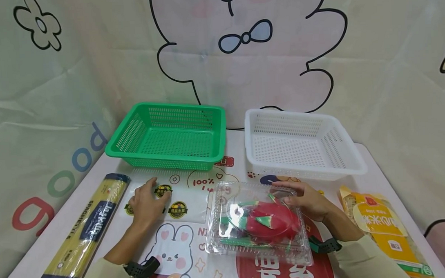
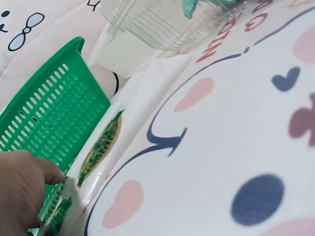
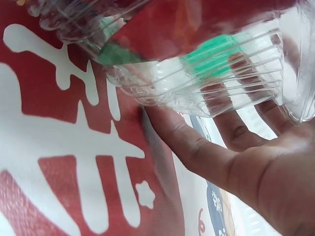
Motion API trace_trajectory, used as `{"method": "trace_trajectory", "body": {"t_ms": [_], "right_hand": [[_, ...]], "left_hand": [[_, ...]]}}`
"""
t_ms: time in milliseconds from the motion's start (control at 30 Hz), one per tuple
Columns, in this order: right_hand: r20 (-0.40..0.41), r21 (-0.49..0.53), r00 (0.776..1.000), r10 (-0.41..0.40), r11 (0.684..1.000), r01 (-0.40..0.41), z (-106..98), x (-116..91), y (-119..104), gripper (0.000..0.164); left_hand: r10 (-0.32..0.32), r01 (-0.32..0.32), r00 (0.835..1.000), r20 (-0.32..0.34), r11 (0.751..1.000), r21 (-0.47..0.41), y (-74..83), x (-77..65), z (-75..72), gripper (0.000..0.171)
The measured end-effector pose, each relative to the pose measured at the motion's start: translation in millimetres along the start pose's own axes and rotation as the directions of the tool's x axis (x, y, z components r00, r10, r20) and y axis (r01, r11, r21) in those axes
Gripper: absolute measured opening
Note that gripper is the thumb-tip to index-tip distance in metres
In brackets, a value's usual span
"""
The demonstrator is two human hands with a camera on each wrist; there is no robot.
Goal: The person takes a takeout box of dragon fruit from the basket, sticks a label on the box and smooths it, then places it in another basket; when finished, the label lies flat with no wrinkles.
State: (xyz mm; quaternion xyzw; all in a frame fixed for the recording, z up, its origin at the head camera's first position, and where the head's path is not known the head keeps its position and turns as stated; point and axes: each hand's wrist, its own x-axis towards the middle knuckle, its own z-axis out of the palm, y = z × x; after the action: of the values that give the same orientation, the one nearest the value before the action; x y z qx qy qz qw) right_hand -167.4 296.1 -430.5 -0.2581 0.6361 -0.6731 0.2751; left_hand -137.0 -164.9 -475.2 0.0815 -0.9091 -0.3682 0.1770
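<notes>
A clear plastic clamshell box [image 1: 226, 237] with a red dragon fruit [image 1: 273, 223] and its green-tipped scales inside is at the centre front in the head view. My right hand [image 1: 309, 201] grips the box by its far right corner, and in the right wrist view the fingers [image 3: 231, 128] reach along its ribbed side [image 3: 246, 88]. Off to the left, my left hand [image 1: 147, 203] is over a flat white plastic bag [image 1: 195, 189] printed with black-and-gold labels. Its fingers are spread and loosely bent, with nothing held between them.
Behind the hands stand a green basket [image 1: 171, 161] on the left and a white basket [image 1: 308, 168] on the right. A spaghetti pack [image 1: 86, 229] lies at the left edge, and a yellow grain bag [image 1: 387, 227] at the right. A patterned cloth [image 1: 287, 83] hangs behind.
</notes>
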Motion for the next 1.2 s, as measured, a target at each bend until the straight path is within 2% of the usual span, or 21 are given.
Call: {"method": "trace_trajectory", "body": {"t_ms": [233, 433, 767, 1000, 1200], "right_hand": [[0.018, -0.006, 1.0, -0.018, 1.0, 0.018, -0.6, 0.7, 0.2, 0.048], [0.01, -0.004, 1.0, -0.002, 1.0, 0.002, -0.6, 0.8, 0.5, 0.048], [0.003, -0.031, 1.0, -0.013, 0.999, 0.013, -0.3, 1.0, 1.4, 0.05], [0.017, -0.027, 1.0, -0.02, 0.999, 0.02, 0.2, 0.6, 0.7, 0.049], [0.009, -0.019, 1.0, -0.001, 1.0, 0.001, -0.2, 1.0, 0.0, 0.049]], "left_hand": [[-0.018, 0.016, 0.999, 0.036, 0.998, 0.059, 0.1, -2.6, 1.5, 0.062], [-0.024, 0.012, 0.995, 0.097, 0.993, 0.121, 1.9, 3.9, -3.4, 0.068], [-0.017, -0.003, 0.987, 0.16, 0.992, 0.126, 0.1, 12.4, -6.8, 0.071], [0.019, -0.062, 0.97, 0.242, 0.983, 0.171, 0.3, 17.8, -10.7, 0.072], [0.033, -0.067, 0.975, 0.22, 0.987, 0.149, -5.6, 17.8, -7.8, 0.073]]}}
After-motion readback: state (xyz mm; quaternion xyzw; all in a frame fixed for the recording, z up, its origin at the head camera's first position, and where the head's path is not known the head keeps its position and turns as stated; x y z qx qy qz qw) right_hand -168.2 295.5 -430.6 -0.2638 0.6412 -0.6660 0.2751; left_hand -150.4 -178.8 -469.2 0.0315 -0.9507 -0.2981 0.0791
